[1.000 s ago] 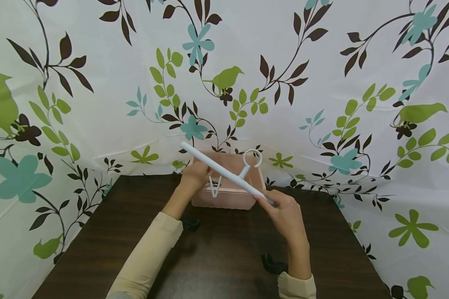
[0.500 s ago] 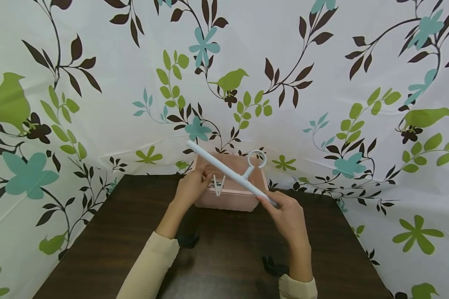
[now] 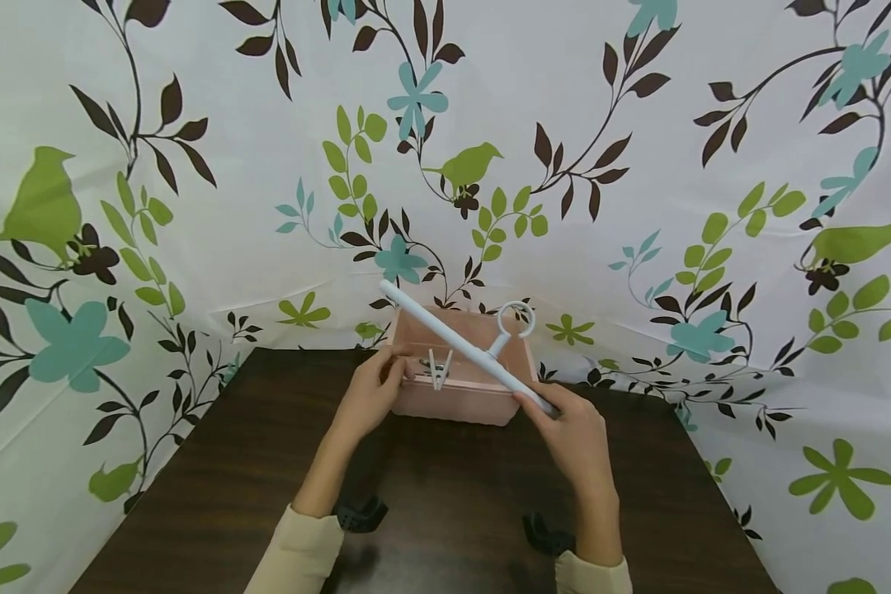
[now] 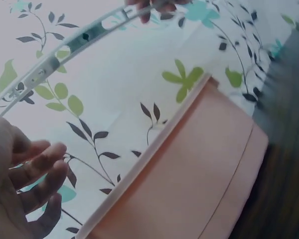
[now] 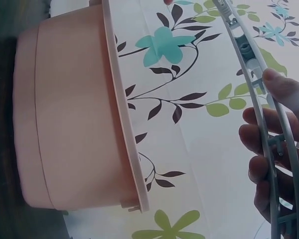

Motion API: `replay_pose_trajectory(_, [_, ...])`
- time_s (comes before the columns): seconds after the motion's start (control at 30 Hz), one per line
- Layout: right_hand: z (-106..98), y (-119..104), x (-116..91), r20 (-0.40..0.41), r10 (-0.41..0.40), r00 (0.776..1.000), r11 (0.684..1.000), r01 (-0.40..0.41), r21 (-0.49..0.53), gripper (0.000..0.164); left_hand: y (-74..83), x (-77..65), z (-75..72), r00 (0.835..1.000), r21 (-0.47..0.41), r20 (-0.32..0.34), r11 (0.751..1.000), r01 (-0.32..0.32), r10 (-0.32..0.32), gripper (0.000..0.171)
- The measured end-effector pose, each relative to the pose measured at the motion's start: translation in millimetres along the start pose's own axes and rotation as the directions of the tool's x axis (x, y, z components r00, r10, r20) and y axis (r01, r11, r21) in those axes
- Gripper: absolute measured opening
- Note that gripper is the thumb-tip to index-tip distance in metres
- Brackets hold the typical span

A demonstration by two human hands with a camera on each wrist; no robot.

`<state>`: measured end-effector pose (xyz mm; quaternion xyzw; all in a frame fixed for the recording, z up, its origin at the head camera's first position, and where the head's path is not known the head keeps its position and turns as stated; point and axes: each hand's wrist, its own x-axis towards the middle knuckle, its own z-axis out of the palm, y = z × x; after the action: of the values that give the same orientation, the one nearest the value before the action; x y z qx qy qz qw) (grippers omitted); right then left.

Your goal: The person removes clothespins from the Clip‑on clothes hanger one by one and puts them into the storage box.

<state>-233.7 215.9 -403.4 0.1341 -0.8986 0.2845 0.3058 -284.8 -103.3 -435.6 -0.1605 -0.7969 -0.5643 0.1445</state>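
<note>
A pale blue-white plastic hanger (image 3: 438, 325) with a ring-shaped hook (image 3: 516, 319) is held slantwise above a pink bin (image 3: 453, 406). My right hand (image 3: 575, 433) grips the hanger's lower right end, thumb and fingers around the bar, as the right wrist view also shows. Near the bin's left front edge is my left hand (image 3: 371, 392). In the left wrist view its fingers (image 4: 45, 191) are loosely bent with nothing in them, apart from the hanger. A white clip (image 3: 440, 371) shows below the bar, before the bin's front rim; what it is fixed to cannot be told.
The bin stands at the back of a dark wooden table (image 3: 445, 511). Behind and beside the table hangs a white cloth (image 3: 267, 247) with printed leaves, birds and flowers. Black wrist mounts (image 3: 362, 516) sit on both arms.
My left hand has drawn away from the hanger, down and left to the bin's edge. My right hand keeps hold of the hanger. The whole head view has shifted slightly.
</note>
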Motion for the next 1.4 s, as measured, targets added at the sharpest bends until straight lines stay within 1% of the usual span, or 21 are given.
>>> replay_pose_trajectory(0.07, [1, 0, 0, -0.016, -0.010, 1.000, 1.000, 0.010, 0.008, 0.027, 3.6, -2.0, 1.5, 1.000, -0.082, 0.020, 0.997, -0.014, 0.016, 0.037])
replay_pose_trajectory(0.13, [1, 0, 0, -0.029, -0.015, 0.999, 1.000, 0.015, 0.013, 0.028, 8.1, -3.1, 3.7, 0.998, -0.168, 0.046, 0.985, -0.031, 0.039, 0.045])
replay_pose_trajectory(0.23, [1, -1, 0, -0.041, -0.018, 0.999, 1.000, 0.019, 0.012, 0.028, 15.8, -4.5, 7.5, 0.995, -0.242, 0.082, 0.969, -0.043, 0.064, 0.054])
replay_pose_trajectory(0.33, [1, -2, 0, -0.037, -0.019, 0.999, 1.000, 0.019, 0.004, 0.027, 21.3, -7.1, 9.8, 0.993, -0.238, 0.088, 0.970, -0.051, 0.074, 0.049])
replay_pose_trajectory(0.4, [1, -3, 0, -0.035, -0.018, 0.999, 1.000, 0.018, 0.003, 0.026, 23.8, -8.5, 10.6, 0.992, -0.226, 0.091, 0.972, -0.059, 0.082, 0.041])
replay_pose_trajectory(0.5, [0, -4, 0, -0.033, -0.011, 0.999, 1.000, 0.011, 0.007, 0.025, 26.4, -9.0, 12.2, 0.990, -0.231, 0.103, 0.971, -0.067, 0.092, 0.031])
replay_pose_trajectory(0.57, [-1, -5, 0, -0.031, -0.003, 1.000, 1.000, 0.004, 0.013, 0.026, 27.0, -9.7, 13.1, 0.988, -0.244, 0.116, 0.967, -0.070, 0.101, 0.029])
replay_pose_trajectory(0.73, [0, -5, -2, -0.023, 0.011, 1.000, 1.000, -0.011, 0.020, 0.028, 27.7, -13.2, 16.2, 0.984, -0.291, 0.150, 0.956, -0.051, 0.098, 0.026])
replay_pose_trajectory(0.83, [0, -6, -3, -0.023, 0.007, 1.000, 1.000, -0.007, 0.019, 0.027, 28.0, -13.4, 19.8, 0.982, -0.315, 0.172, 0.949, -0.025, 0.083, 0.024])
replay_pose_trajectory(0.9, [0, -6, -3, -0.025, 0.004, 1.000, 1.000, -0.004, 0.018, 0.026, 28.5, -12.3, 21.9, 0.982, -0.324, 0.179, 0.946, -0.001, 0.062, 0.023])
replay_pose_trajectory(1.03, [1, -6, -3, -0.025, 0.002, 1.000, 1.000, -0.001, 0.015, 0.025, 30.8, -12.7, 22.3, 0.985, -0.344, 0.175, 0.937, 0.058, 0.003, 0.023])
replay_pose_trajectory(1.1, [2, -6, -2, -0.024, -0.001, 1.000, 1.000, 0.001, 0.014, 0.025, 31.7, -12.5, 21.9, 0.985, -0.350, 0.173, 0.933, 0.076, -0.015, 0.025])
replay_pose_trajectory(1.27, [2, -7, -2, -0.010, -0.004, 1.000, 1.000, 0.004, 0.022, 0.023, 32.3, -12.2, 22.6, 0.984, -0.359, 0.176, 0.928, 0.102, -0.039, 0.028])
replay_pose_trajectory(1.4, [2, -8, -3, 0.004, 0.000, 1.000, 1.000, 0.000, 0.028, 0.023, 31.6, -13.5, 22.8, 0.984, -0.360, 0.167, 0.925, 0.123, -0.066, 0.028])
